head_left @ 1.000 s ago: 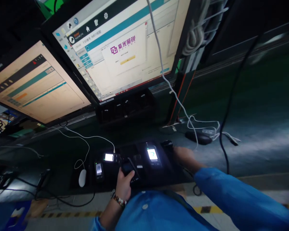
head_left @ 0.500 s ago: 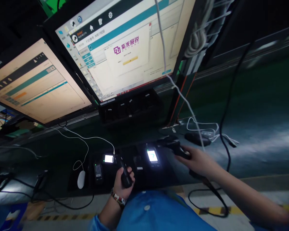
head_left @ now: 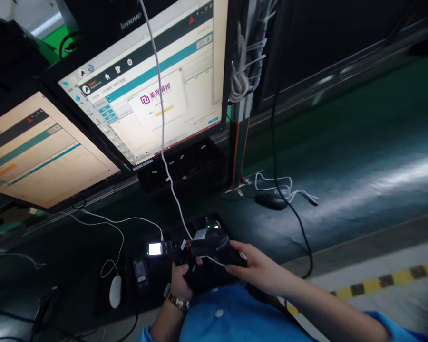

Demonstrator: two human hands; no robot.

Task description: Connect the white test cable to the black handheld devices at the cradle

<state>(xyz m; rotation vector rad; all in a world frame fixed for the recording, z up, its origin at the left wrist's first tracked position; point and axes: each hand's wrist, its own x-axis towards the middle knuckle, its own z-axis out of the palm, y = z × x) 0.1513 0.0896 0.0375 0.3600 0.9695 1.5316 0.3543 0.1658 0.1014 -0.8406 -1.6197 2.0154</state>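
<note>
Right hand (head_left: 260,270) gripping scanner (head_left: 214,244), aimed at phone (head_left: 187,259) clutched in left hand (head_left: 181,285), near worktop's front edge, for reading.

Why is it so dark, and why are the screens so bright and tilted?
Head view: the room is dim, so the two monitors glare almost white; the wide lens tilts and bends them; the conveyor belt smears with blur; the hands' dark device hardly shows.
</note>
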